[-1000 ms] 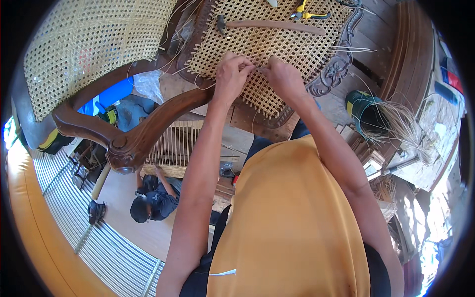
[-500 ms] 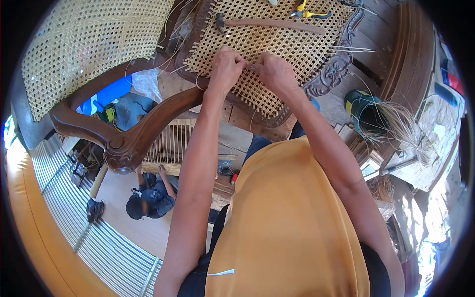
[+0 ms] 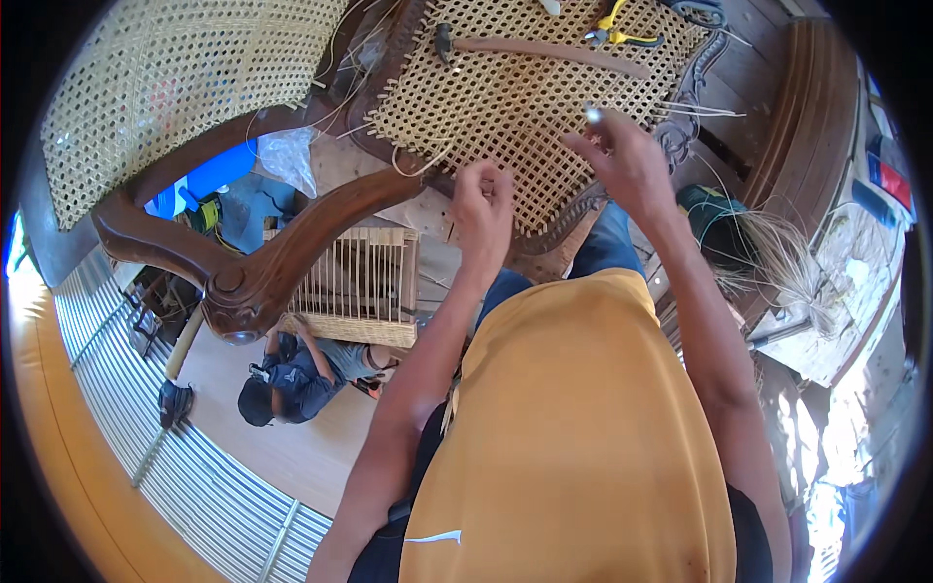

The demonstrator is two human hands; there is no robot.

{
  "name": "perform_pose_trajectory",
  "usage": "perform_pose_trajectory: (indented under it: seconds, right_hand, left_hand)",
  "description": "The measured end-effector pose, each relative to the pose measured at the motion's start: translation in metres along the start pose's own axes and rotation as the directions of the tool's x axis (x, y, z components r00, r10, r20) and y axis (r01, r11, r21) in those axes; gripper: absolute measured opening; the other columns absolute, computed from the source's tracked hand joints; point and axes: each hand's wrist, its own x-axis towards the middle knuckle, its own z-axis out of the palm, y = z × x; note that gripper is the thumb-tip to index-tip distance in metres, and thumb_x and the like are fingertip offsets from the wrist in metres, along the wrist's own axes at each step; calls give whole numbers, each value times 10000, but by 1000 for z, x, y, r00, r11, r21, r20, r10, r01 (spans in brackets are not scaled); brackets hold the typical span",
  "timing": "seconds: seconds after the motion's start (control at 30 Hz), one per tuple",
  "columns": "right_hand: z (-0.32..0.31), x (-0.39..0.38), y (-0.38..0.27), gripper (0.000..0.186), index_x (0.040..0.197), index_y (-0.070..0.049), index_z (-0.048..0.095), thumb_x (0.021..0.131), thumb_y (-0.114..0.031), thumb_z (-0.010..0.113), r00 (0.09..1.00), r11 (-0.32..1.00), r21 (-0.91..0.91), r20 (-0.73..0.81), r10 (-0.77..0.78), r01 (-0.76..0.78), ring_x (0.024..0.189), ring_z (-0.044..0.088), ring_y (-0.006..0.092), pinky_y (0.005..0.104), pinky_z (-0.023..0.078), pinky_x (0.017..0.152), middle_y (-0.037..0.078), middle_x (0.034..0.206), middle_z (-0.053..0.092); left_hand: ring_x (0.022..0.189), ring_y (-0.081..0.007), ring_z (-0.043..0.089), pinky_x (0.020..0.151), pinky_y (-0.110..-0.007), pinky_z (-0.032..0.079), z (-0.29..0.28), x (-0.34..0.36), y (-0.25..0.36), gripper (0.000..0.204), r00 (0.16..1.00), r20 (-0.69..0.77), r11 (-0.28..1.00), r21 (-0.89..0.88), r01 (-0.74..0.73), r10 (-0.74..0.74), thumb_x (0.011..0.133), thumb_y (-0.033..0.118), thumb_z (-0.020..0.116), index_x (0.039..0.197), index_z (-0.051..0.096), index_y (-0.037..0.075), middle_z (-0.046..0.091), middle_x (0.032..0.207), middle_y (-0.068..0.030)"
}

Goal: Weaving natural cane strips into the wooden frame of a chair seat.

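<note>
My left hand (image 3: 483, 209) is just off the near edge of a woven cane seat (image 3: 544, 73), its fingers curled together; whether they hold anything is hidden. Over the right part of the seat, my right hand (image 3: 634, 167) is raised with thumb and fingers bent around something small. A shiny pale tip (image 3: 593, 115) shows at its fingertips, too small to name. Beside my left hand a loose cane strand (image 3: 425, 167) loops up from the seat's left edge. A hammer (image 3: 549, 51) and yellow-and-black pliers (image 3: 612, 37) lie on the cane.
A carved wooden chair arm (image 3: 321, 228) curves in at left, below a cane back panel (image 3: 185, 87). A dark green bucket (image 3: 714, 228) with a bundle of cane strands (image 3: 792, 262) stands at right. At lower left a co-worker (image 3: 296, 384) handles a slatted frame (image 3: 355, 287).
My hands were together over the cane and have parted. The left came down toward me; the right moved right. The co-worker's slatted frame now shows more fully.
</note>
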Motion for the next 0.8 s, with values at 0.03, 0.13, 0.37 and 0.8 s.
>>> perform_pose_trajectory:
  seconds: [0.03,0.13,0.37,0.8]
  right_hand:
    - [10,-1,-9,290,892,-45,594,864,-327,656,985,984,48,-32,-171,172,745,641,306,396,497,635,149,858,623]
    - [41,16,-16,268,1007,-61,579,861,-281,628,963,956,-135,108,-248,262,789,629,341,429,504,669,141,917,600]
    - [51,48,-27,258,979,-47,612,891,-286,574,866,929,-96,406,-293,359,811,633,353,458,493,697,178,846,649]
    - [-59,69,23,354,824,-19,601,876,-369,589,618,951,-7,761,-197,311,641,578,348,443,428,609,166,656,575]
  left_hand:
    - [682,-188,602,596,-303,496,-1,-2,-1,230,972,-50,941,-266,209,-230,900,181,612,1028,539,4,572,835,-108]
    - [613,-167,629,535,-265,506,-3,22,11,278,851,-57,728,-548,411,-523,961,239,532,1098,506,-2,612,827,-117]
    - [663,-230,680,584,-288,552,-11,34,-1,269,795,-274,813,-411,413,-542,1005,179,419,1071,542,-51,652,857,-176]
    - [786,-401,628,686,-449,513,-16,45,-7,186,893,-327,874,272,403,-310,798,115,665,863,570,-32,624,878,-230]
